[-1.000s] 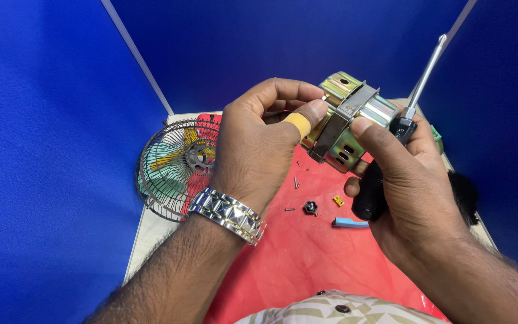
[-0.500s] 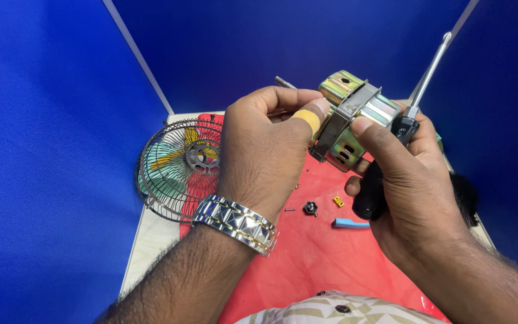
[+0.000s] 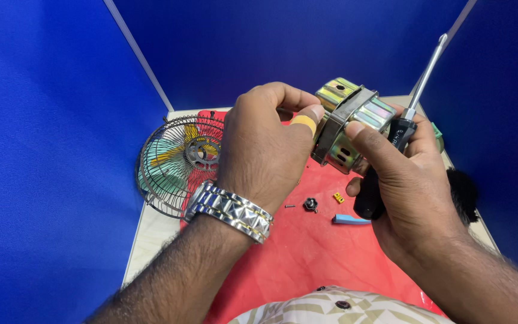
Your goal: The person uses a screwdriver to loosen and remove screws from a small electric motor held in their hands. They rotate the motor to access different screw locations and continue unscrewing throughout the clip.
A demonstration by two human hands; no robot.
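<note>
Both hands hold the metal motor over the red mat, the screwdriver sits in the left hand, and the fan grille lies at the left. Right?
Not quite: the head view shows the screwdriver in the right hand. Both hands, left hand too, hold the motor over the red mat, and the fan grille lies at the left.

I see both hands raised above the red mat (image 3: 307, 258), the left hand (image 3: 265, 150) and right hand (image 3: 403, 180) closed on the metal motor housing (image 3: 349, 126), so the mat beneath them lies open. Small bits dot it at 6 o'clock of the housing: a black knob (image 3: 310, 204), a yellow clip (image 3: 338, 197), a blue strip (image 3: 349, 220). The wire fan guard (image 3: 175, 162) blocks 9 o'clock. Blue partition walls (image 3: 43, 150) close 9, 12 and 3 o'clock. The screwdriver (image 3: 424, 78) slants toward 1 o'clock.
</note>
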